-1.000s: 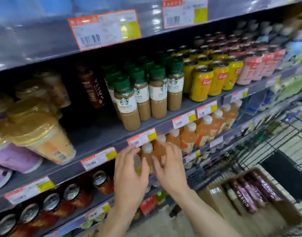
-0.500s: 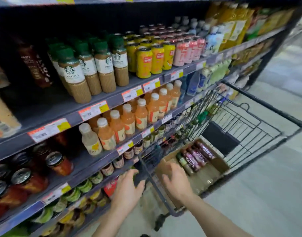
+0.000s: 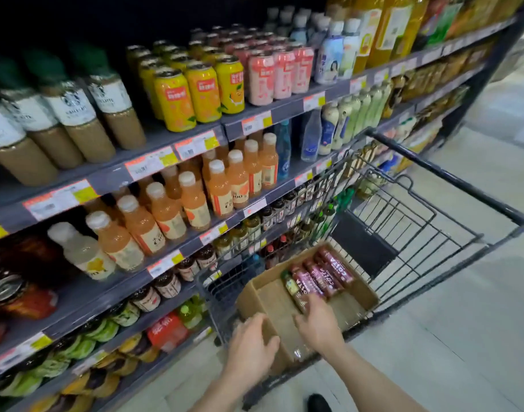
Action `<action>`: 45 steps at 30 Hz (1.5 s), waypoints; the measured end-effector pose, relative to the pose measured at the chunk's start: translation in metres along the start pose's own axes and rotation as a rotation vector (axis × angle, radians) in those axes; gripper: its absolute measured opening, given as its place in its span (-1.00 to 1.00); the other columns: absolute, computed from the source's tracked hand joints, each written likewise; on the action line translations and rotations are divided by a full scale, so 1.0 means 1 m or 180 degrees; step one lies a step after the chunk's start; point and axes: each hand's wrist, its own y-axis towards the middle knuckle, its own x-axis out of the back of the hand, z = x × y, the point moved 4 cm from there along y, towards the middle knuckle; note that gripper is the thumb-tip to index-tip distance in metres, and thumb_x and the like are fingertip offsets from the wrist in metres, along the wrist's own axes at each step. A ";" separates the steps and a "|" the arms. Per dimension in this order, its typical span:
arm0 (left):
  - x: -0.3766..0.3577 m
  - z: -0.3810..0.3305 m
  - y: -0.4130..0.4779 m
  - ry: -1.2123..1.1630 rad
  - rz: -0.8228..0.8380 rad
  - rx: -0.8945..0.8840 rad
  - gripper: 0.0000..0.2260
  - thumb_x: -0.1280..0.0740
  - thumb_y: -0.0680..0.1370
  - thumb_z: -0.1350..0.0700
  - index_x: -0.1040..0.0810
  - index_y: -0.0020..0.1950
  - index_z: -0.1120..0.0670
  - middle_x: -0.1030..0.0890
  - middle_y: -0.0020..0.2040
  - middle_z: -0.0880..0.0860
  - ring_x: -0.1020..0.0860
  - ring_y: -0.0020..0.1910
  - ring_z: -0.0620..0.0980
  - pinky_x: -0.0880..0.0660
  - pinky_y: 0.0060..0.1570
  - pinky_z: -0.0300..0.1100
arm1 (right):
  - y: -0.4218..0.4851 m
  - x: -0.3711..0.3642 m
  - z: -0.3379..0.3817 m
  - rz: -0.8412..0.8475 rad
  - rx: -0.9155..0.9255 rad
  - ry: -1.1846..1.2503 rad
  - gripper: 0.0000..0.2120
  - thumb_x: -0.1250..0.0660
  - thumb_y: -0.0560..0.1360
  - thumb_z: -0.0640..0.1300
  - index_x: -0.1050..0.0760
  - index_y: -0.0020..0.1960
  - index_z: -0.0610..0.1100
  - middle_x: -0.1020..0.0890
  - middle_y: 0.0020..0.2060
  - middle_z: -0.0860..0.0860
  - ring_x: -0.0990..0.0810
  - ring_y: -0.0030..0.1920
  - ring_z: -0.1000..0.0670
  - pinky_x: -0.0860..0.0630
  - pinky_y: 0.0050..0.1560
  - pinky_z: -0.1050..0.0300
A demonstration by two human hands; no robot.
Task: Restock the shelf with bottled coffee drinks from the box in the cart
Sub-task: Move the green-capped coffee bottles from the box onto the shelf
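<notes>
Filling the whole left side is the shelf (image 3: pixel 112 173), tier on tier of drinks: brown latte bottles (image 3: pixel 76 120) up top, yellow cans (image 3: pixel 201 93) just beside them, orange juice bottles (image 3: pixel 165 212) a level down. Parked against it on the right, the wire cart (image 3: pixel 451 178). Down in the cart sits the cardboard box (image 3: pixel 272 301), flaps open and the near half bare. The coffee bottles (image 3: pixel 323 276) lie on their sides, packed together at the far end of the box, maroon labels up. Now the hands, both low over the box! Left hand (image 3: pixel 252 349) hovers at the near edge, grip loose and spread, holding nothing. Right hand (image 3: pixel 317 319) is inside the box, fingers (image 3: pixel 303 305) on the near end of a bottle. Blurry there, so I cannot tell whether that grip has closed round it.
</notes>
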 end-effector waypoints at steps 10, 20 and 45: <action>-0.141 -0.012 0.112 -0.0424 -0.0032 0.0969 -0.70 -0.38 0.57 0.01 -0.44 0.28 -0.02 -0.57 0.04 -0.12 -0.55 -0.03 -0.09 -0.43 -0.05 -0.27 | 0.150 -0.018 -0.110 0.1074 -0.0539 -0.0598 -0.51 -0.41 0.52 0.00 -0.34 0.34 -0.16 -0.62 0.14 -0.13 -0.61 0.15 -0.14 -0.57 0.21 -0.11; -0.236 0.025 0.225 -0.0822 0.0116 0.1736 -0.51 -0.33 0.57 0.05 -0.29 0.48 0.02 -0.55 0.32 0.12 -0.55 0.26 0.16 -0.49 0.26 -0.02 | 0.238 -0.077 -0.147 0.1279 -0.0806 -0.0634 -0.26 -0.47 0.45 0.19 -0.33 0.38 -0.27 -0.56 0.26 -0.18 -0.55 0.27 -0.18 -0.50 0.30 -0.02; -0.284 0.038 0.283 -0.2077 -0.0226 0.2353 -0.54 -0.52 0.46 0.01 -0.49 0.31 0.07 -0.64 0.10 0.04 -0.61 -0.07 -0.01 -0.49 -0.13 -0.22 | 0.267 -0.060 -0.191 0.1548 -0.0993 0.0264 -0.64 -0.51 0.45 -0.11 -0.49 0.18 -0.10 -0.66 0.02 -0.04 -0.65 0.05 -0.09 -0.56 0.22 -0.13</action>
